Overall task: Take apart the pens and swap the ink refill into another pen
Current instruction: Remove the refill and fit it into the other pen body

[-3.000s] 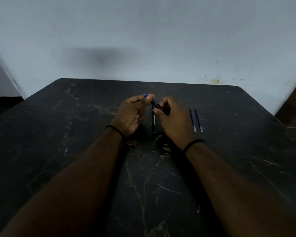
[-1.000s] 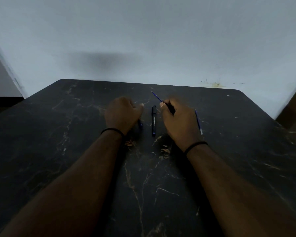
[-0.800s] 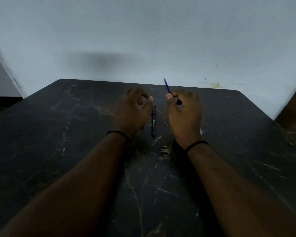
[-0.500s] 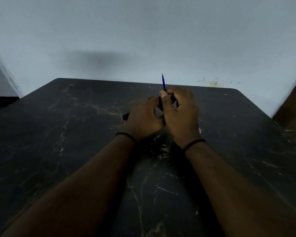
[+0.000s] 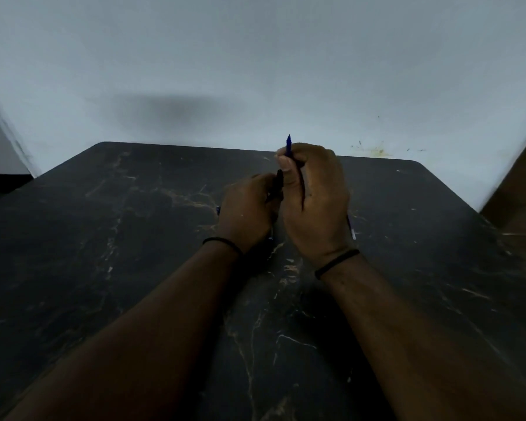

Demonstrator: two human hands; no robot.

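My right hand (image 5: 315, 196) is closed around a thin blue ink refill (image 5: 288, 145), which stands upright with its end poking above my fingers. My left hand (image 5: 248, 211) grips a black pen barrel (image 5: 278, 183), whose top shows between the two hands, just below my right thumb. The hands touch each other above the middle of the black marble table (image 5: 119, 238). Another refill (image 5: 351, 229) lies on the table, mostly hidden behind my right hand. A small blue piece (image 5: 217, 210) peeks out left of my left hand.
A pale wall (image 5: 255, 71) rises directly behind the table's far edge. A brown wooden surface (image 5: 523, 189) stands at the right edge of view. Both forearms stretch over the near half of the table.
My right hand picked up a refill from the table and raised it upright. My left hand picked up the black pen barrel, and the two hands came together.
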